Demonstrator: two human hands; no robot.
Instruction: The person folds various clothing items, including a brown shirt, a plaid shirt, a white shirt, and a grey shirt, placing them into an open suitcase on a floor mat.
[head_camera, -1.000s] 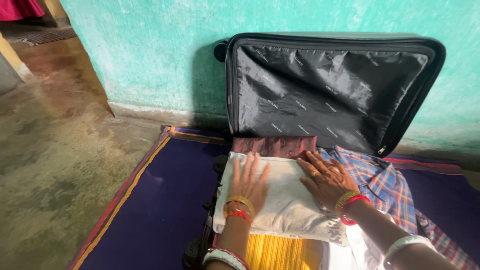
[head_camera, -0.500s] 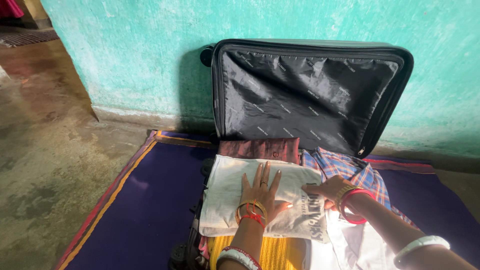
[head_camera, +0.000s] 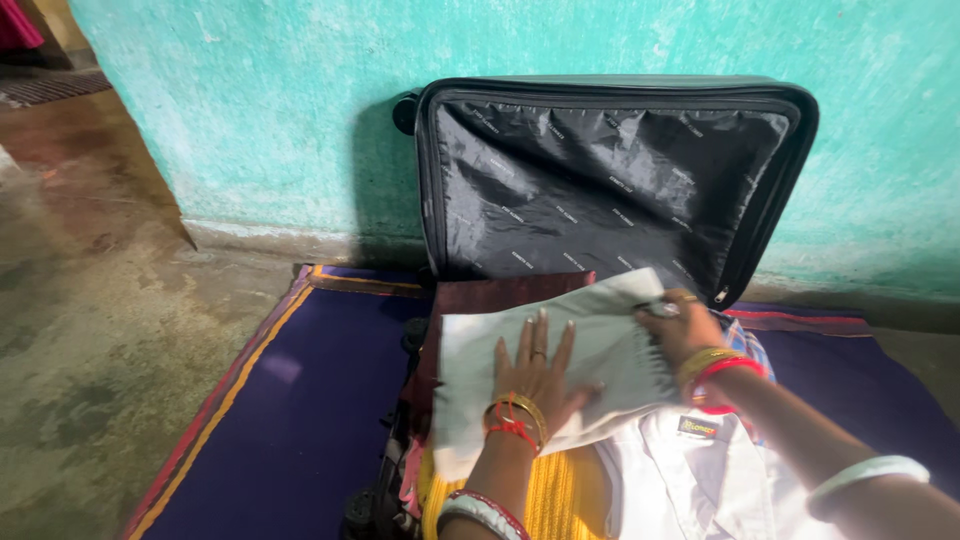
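Here, your left hand lies flat, fingers spread, on the pale folded cloth atop the open suitcase; your right hand pinches its far right corner (lifted, toward the lid), so the cloth stretches leftward from that grip.

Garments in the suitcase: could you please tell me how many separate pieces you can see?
5: maroon cloth at the back, grey cloth under both hands, plaid shirt right, yellow piece front, white shirt front right. More may lie beneath.
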